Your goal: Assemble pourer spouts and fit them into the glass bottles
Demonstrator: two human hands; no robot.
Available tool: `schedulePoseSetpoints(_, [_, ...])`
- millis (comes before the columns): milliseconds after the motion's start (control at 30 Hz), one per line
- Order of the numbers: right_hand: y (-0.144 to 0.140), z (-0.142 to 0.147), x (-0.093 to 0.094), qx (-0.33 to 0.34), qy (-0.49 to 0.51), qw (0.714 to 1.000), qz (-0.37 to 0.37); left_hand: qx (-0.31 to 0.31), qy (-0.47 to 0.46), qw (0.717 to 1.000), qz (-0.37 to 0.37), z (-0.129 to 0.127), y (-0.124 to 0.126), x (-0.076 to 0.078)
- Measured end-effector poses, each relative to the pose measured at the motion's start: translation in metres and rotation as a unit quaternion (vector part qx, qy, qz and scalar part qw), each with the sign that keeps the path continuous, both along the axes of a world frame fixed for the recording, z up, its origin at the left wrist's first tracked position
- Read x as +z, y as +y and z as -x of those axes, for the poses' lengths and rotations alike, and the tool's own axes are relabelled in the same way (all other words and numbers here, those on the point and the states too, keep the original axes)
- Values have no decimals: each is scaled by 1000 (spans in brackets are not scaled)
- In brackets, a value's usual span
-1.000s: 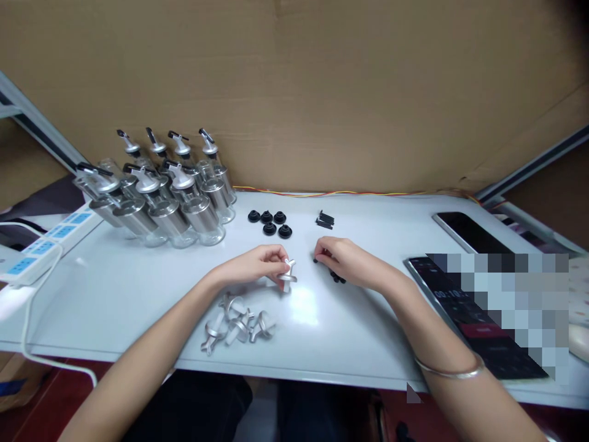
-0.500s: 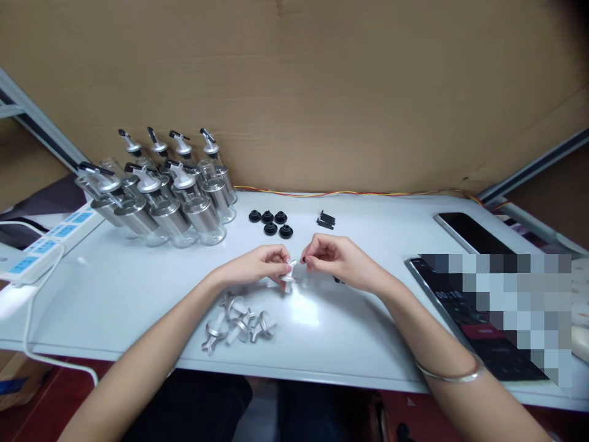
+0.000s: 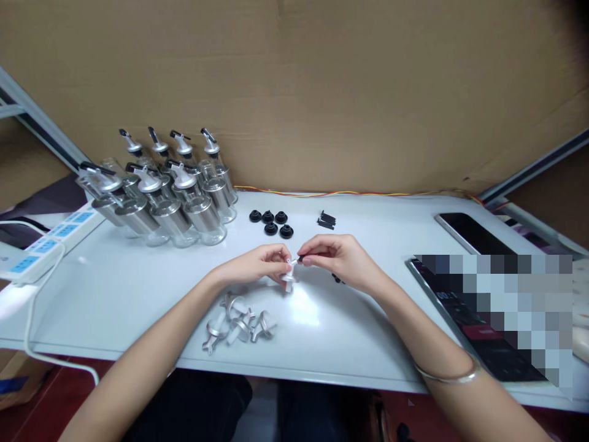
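Between the thumb and fingers of my left hand point(image 3: 264, 264) is a silver pourer spout point(image 3: 289, 277), its clear stem pointing down. My right hand point(image 3: 338, 258) pinches a small black part point(image 3: 301, 259) right at the spout's tip; whether the two touch, I cannot tell. Several loose pourer spouts point(image 3: 239, 322) lie in a pile on the table below my left hand. Beyond my hands are several round black stoppers point(image 3: 271, 228) and a few thin black strips point(image 3: 326, 220). Small black pieces point(image 3: 338, 279) show partly under my right hand.
Glass bottles with metal sleeves point(image 3: 170, 218) and black-tipped pourers stand close together at the back left. A white power strip point(image 3: 50, 245) with a cable lies at the left edge. Two phone-like devices point(image 3: 473, 230) rest on the right. A cardboard wall point(image 3: 322, 98) closes the back.
My right hand has moved slightly left, bringing the small black part up to the spout's tip. My left hand stays in place with the pourer spout.
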State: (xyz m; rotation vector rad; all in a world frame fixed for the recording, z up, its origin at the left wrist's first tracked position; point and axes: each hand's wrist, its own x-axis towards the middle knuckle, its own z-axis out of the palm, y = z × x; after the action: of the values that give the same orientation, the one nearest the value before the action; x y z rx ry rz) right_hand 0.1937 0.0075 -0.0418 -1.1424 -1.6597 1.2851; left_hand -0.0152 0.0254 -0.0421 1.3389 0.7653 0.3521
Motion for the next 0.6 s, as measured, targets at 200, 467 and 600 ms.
schedulePoseSetpoints(200, [-1, 2, 1, 10, -22, 999, -44, 0, -12, 1000, -2, 0, -1, 0])
schedulePoseSetpoints(467, [-3, 3, 1, 24, -45, 996, -72, -19, -27, 999, -3, 2, -1, -4])
schedulePoseSetpoints(600, [-3, 2, 4, 21, -51, 996, -76, -23, -31, 999, 6, 2, -1, -4])
